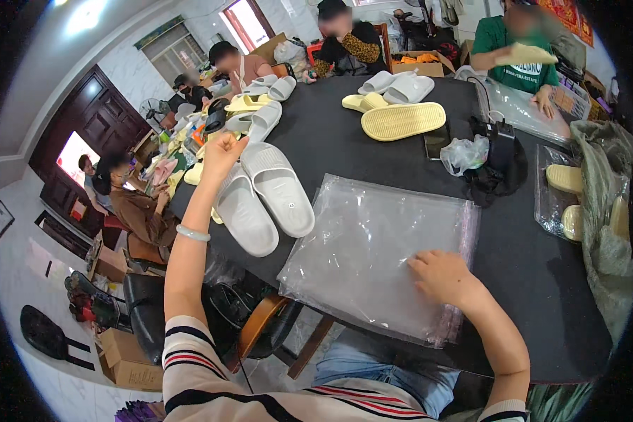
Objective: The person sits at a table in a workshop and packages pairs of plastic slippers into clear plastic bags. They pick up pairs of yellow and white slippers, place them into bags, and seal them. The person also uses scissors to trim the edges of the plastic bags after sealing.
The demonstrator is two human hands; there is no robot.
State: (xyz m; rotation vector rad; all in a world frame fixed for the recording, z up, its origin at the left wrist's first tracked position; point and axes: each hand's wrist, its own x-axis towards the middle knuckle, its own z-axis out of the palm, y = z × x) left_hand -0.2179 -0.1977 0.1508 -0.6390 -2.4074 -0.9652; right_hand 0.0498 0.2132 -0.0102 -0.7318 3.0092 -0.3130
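Observation:
My left hand is raised at the left edge of the table, fingers curled closed; whether anything is in them is hidden. Just beside and below it lies a pair of light grey slippers, the left slipper partly behind my wrist and the right slipper fully seen. My right hand rests palm down with fingers spread on a stack of clear plastic bags, which lies flat before me near the table's front edge. The bags' right edge has a pinkish sealing strip.
Yellow slippers and grey slippers stand farther back on the black table. A crumpled plastic bag, a phone and a black device lie right of centre. Bagged yellow slippers are at the right. Several people sit around.

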